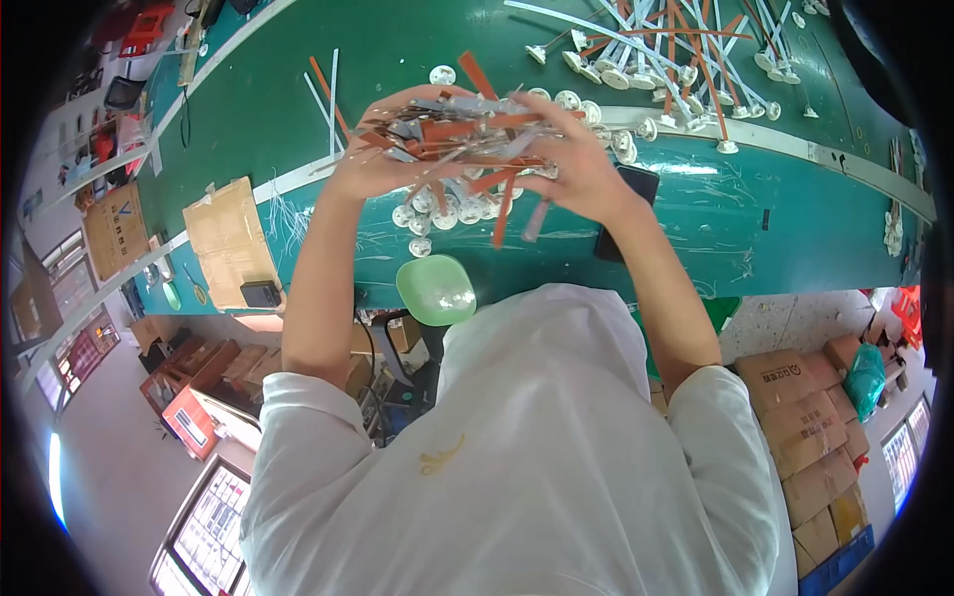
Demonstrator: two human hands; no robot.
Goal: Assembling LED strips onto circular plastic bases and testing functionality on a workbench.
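A thick bundle of orange and grey-white flat strips (452,134) is held above the green table between my two hands. My left hand (360,174) curls around its left end. On the other end, my right hand (586,177) is closed, with fingers over the top and thumb below. Some strips are smeared by motion, and a few orange ones stick out upward and downward. White round caps (444,214) cluster on the table just below the bundle, and more lie behind my right fingers. Whether they are joined to the held strips is hidden.
A pale green bowl (415,298) stands at the near table edge. A black phone-like slab (644,183) lies beside my right wrist. Capped strips (636,45) are heaped at the far right. Loose strips (334,89), clear threads (286,221) and flat cardboard (221,233) are on the left.
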